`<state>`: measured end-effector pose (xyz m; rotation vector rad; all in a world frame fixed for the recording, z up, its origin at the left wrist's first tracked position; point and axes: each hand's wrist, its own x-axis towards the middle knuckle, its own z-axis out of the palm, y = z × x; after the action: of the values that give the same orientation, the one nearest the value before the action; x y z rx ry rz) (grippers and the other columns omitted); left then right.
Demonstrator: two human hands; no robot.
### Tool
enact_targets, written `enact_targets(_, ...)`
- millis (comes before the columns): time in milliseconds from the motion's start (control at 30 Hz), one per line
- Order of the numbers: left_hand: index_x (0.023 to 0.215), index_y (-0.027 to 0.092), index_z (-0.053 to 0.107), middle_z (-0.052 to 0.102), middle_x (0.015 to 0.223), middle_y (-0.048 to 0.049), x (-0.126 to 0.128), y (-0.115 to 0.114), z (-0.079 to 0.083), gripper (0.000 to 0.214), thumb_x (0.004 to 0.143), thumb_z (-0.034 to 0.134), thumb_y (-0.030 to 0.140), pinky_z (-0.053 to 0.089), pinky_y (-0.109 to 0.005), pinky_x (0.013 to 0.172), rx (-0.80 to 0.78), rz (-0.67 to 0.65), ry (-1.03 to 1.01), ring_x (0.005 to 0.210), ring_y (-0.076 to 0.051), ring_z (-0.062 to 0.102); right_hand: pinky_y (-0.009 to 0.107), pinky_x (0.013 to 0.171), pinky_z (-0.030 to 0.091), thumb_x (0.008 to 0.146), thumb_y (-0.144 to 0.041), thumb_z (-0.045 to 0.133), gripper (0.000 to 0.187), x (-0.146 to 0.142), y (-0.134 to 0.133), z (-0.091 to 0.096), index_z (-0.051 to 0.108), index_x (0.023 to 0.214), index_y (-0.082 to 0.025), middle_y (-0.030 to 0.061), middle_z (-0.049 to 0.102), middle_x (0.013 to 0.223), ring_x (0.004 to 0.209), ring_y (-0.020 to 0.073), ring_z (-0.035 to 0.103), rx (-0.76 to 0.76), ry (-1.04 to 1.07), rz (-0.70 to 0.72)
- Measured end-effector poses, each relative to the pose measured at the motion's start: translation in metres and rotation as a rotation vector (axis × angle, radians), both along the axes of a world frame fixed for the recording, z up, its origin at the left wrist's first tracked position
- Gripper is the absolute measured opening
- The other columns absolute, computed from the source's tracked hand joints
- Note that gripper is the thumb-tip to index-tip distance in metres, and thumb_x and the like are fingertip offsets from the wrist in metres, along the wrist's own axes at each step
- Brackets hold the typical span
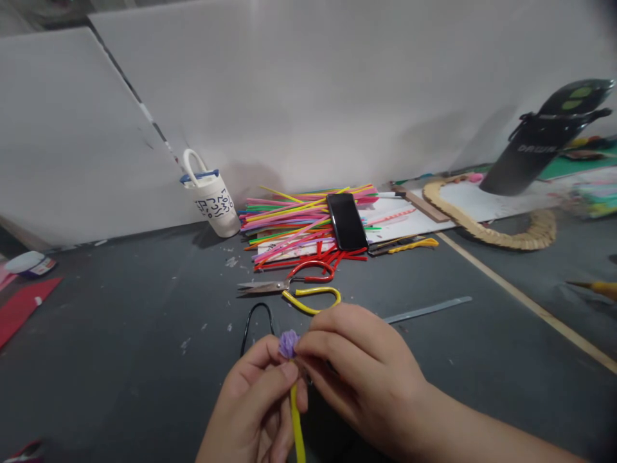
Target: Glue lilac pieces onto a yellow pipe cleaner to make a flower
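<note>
Both hands meet at the near middle of the table. My left hand [260, 399] is closed, its thumb and fingers pinching a narrow yellow strip [297, 424] that hangs down toward me. At the strip's top sits a small crinkled purple flower-like tuft [288, 344]. The thumb and forefinger of my right hand [366, 360] pinch the right side of this tuft; the other fingers curl beneath and are partly hidden. Just beyond the hands lie scissors [284, 286] with one red and one yellow handle, blades pointing left. A black cord loop [248, 321] lies behind my left hand.
A bundle of coloured strips [289, 218] with a phone [347, 222] on it lies behind the scissors. Around stand a white cup [216, 206] and a black tumbler [527, 154]. A curved cardboard piece [501, 238] and a grey strip [429, 310] lie rightward, red paper [24, 312] at left.
</note>
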<state>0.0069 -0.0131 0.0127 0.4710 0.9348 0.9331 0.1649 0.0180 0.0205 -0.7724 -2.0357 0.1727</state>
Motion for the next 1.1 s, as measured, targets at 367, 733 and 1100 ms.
enact_targets(367,0.064,0.015,0.062,0.054,0.043,0.0078,0.0030,0.0009,0.0010,0.024,0.072,0.075,0.034,0.023,-0.007,0.027,0.019,0.024,0.060,0.024,0.002,0.035,0.025,0.063,0.046,0.092,-0.015,0.051,0.017,-0.0009,0.0003,-0.0015,0.065,0.083,-0.013,0.0058,0.065,0.076,0.068,0.0151,0.057,-0.091,0.030,0.032)
enact_targets(733,0.064,0.017,0.061,0.046,0.037,0.0109,0.0024,0.0022,-0.0008,0.024,0.072,0.075,0.035,0.022,-0.007,0.027,0.041,0.037,0.114,0.023,0.001,0.033,0.026,0.061,0.045,0.093,-0.014,0.049,0.021,-0.0010,-0.0002,-0.0026,0.066,0.080,-0.013,0.0054,0.065,0.073,0.065,0.0153,0.056,-0.067,-0.023,-0.007)
enact_targets(1100,0.073,0.018,0.063,0.051,0.039,0.0093,-0.0009,0.0020,0.0013,0.020,0.078,0.070,0.036,0.020,-0.007,0.026,0.063,-0.016,0.092,0.022,0.001,0.034,0.025,0.062,0.045,0.088,-0.011,0.056,0.012,0.0016,0.0006,0.0040,0.067,0.084,-0.011,0.0054,0.063,0.077,0.069,0.0149,0.056,-0.207,0.069,0.065)
